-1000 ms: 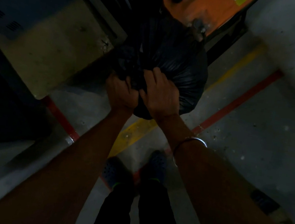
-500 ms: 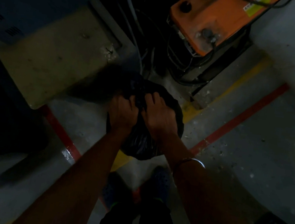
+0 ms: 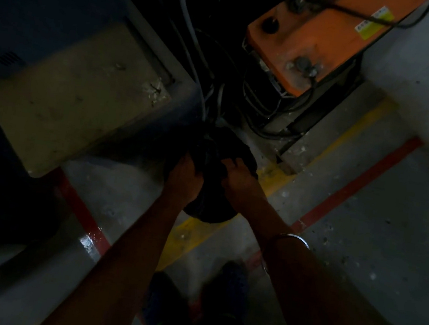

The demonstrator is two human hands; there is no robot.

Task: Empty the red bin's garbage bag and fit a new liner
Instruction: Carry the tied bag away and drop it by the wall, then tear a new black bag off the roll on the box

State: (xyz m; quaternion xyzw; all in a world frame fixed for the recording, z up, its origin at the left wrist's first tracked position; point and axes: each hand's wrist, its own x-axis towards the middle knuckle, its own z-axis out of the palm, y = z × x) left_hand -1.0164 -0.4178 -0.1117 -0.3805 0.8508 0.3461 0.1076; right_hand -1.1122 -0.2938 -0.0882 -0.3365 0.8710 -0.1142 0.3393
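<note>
At mid-frame our left hand [image 3: 184, 176] and right hand [image 3: 240, 184] grip the black garbage bag [image 3: 219, 152], fingers [image 3: 231, 162] curled, pinching its gathered top, above the floor [image 3: 360, 251].

Very dark. My left hand [image 3: 184, 178] and right hand [image 3: 242, 184] cover the top of the bag [image 3: 214, 162], so its mouth is hidden and my grip on it is hard to read. Bag's outline melts into shadow. Orange machine [image 3: 319, 36] cut off by top edge; its label too small to read. My shoes [image 3: 232, 280] are blurred.
</note>
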